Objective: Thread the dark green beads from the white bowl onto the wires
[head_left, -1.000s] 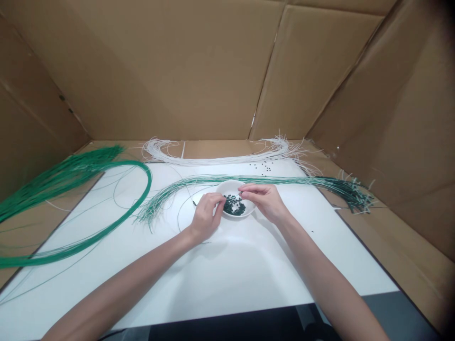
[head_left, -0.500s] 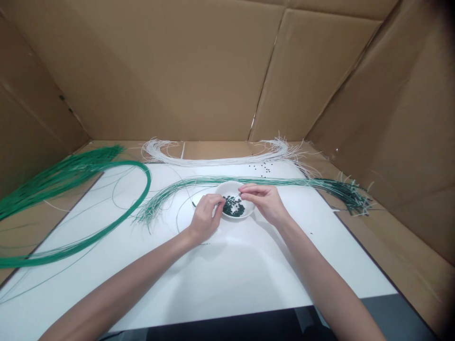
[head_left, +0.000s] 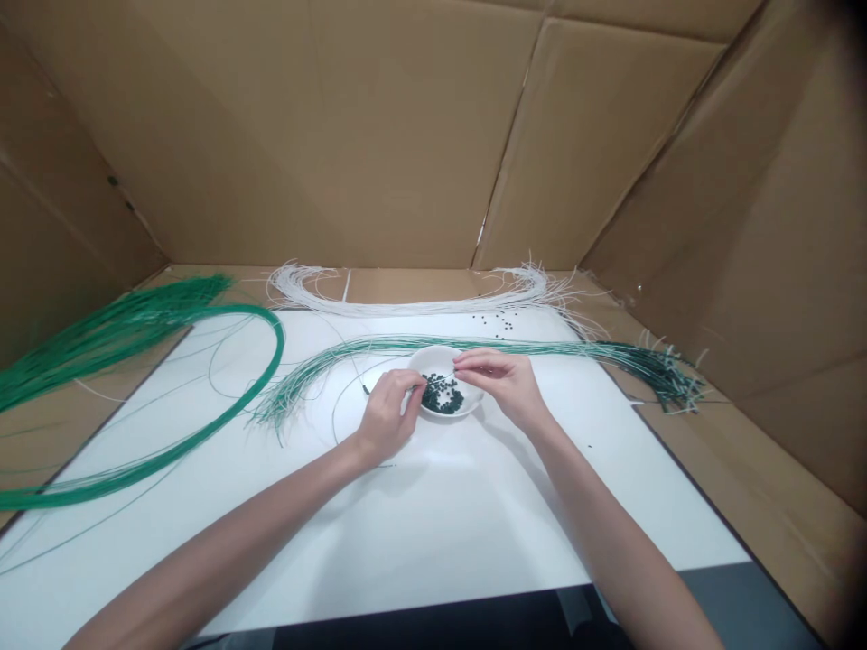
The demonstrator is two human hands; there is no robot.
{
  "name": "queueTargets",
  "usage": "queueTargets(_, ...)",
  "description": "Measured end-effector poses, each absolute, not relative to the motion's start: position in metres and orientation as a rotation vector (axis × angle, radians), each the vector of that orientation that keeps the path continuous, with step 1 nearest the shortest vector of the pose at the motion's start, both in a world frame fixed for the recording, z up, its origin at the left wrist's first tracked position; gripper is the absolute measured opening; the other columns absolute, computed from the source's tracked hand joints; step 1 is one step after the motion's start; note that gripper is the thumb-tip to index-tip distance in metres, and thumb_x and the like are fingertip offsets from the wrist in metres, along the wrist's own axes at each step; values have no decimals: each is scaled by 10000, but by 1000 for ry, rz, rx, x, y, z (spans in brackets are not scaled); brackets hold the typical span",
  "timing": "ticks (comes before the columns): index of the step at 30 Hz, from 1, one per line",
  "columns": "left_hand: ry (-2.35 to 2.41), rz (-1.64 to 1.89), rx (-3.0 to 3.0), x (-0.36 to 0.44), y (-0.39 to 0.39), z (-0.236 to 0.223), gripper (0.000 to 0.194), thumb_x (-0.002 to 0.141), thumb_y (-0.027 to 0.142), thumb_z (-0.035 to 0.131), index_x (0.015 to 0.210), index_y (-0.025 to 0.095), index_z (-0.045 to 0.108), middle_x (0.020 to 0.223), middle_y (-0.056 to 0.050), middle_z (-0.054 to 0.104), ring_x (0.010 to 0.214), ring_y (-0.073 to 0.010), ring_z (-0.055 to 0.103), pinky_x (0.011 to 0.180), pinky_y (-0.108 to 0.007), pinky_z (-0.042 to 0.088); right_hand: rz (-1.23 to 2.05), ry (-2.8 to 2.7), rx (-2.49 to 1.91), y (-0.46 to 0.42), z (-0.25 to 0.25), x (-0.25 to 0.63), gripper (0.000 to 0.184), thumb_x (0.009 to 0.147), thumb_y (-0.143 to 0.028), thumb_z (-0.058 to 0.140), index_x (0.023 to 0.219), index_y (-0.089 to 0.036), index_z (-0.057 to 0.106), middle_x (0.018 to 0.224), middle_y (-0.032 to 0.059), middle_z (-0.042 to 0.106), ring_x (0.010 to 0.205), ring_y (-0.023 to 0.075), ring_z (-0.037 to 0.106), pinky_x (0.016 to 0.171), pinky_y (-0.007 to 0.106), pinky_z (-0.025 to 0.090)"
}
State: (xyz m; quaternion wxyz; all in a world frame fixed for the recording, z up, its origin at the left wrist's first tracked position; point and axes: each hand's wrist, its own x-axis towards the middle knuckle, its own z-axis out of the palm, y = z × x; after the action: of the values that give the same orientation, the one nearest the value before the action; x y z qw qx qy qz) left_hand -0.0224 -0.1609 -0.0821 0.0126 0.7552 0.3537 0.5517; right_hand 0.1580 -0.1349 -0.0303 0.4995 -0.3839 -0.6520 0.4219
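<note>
A small white bowl [head_left: 439,350] stands in front of me, and small dark green beads [head_left: 443,397] lie in it. My left hand [head_left: 391,417] is closed in a pinch at the bowl's left rim, holding a thin green wire [head_left: 333,420] that loops out to the left over the table. Above the bowl's right side, my right hand [head_left: 505,384] also pinches with thumb and fingertips. A fine pale strand runs over the beads between the two hands. Whatever sits in the right fingertips is too small to make out.
Behind the bowl lies a long bundle of green strands [head_left: 379,345] with dark right ends. Farther back is a curved white bundle [head_left: 406,309], with loose dark beads [head_left: 505,323] nearby. Bright green coiled strands [head_left: 271,361] lie left. Cardboard walls [head_left: 325,135] enclose the white tabletop [head_left: 420,560].
The view has shifted very slightly. Both hands keep their pinches over the bowl, with hardly any visible movement.
</note>
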Motion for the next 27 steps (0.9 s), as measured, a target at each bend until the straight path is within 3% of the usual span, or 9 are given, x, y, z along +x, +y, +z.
queueTargets(27,1177,1726,2289,-22,-160,-82,166,789,92,473,927,185,474,826,-35,566,755,-125,529,641,-256,455,1011,-1559,-951,-136,-31,156,66,594,-238,707,654,-211,701,782,52,676,793,190,613,739,322,502)
